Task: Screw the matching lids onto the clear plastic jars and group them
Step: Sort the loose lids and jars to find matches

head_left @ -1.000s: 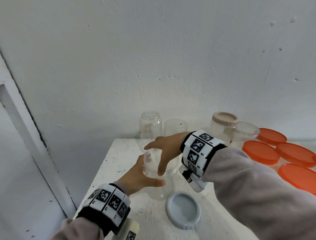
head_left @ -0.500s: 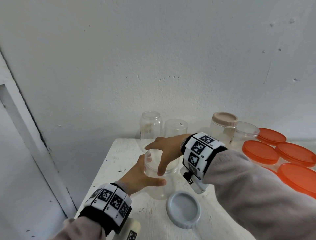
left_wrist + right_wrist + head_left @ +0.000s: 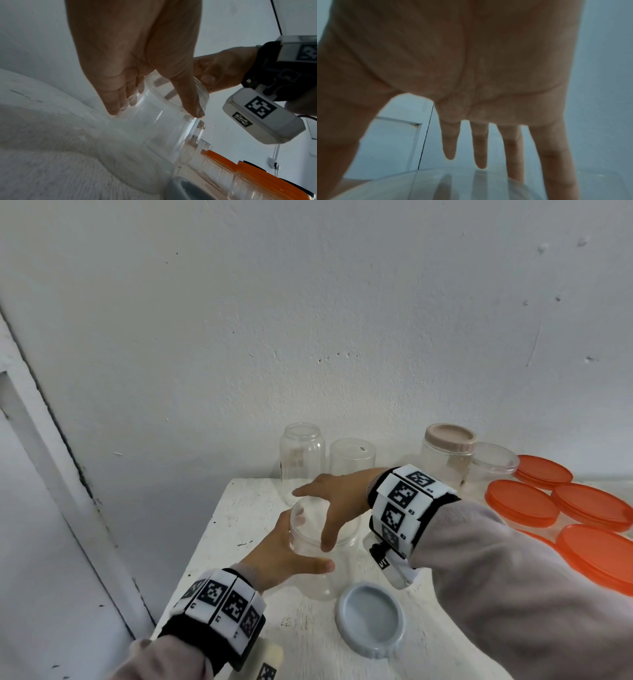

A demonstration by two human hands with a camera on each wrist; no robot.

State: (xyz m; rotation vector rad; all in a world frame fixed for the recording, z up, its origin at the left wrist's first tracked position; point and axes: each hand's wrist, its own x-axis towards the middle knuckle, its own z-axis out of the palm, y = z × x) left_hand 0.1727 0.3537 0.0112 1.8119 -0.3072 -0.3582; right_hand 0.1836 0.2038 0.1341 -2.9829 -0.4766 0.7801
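Observation:
A clear plastic jar point(image 3: 318, 583) stands upright on the white table point(image 3: 246, 508) near its left edge. My left hand point(image 3: 277, 553) grips its shoulder, thumb in front and fingers round the far side; the left wrist view shows that left hand point(image 3: 137, 67) wrapped on the jar point(image 3: 163, 128). My right hand point(image 3: 342, 498) is spread over the jar's mouth with straight fingers, thumb against the near side of the neck. In the right wrist view the fingers point(image 3: 481, 148) hang straight above the jar point(image 3: 471, 189). A grey-blue lid point(image 3: 370, 625) lies upside down just right of the jar.
Two open clear jars point(image 3: 301, 453) point(image 3: 352, 460) stand at the wall. Right of them are a jar with a beige lid point(image 3: 448, 450) and a shallow clear container point(image 3: 493, 463). Several orange-lidded tubs point(image 3: 520, 501) fill the right side. The table's left edge point(image 3: 205, 542) drops off beside a door frame.

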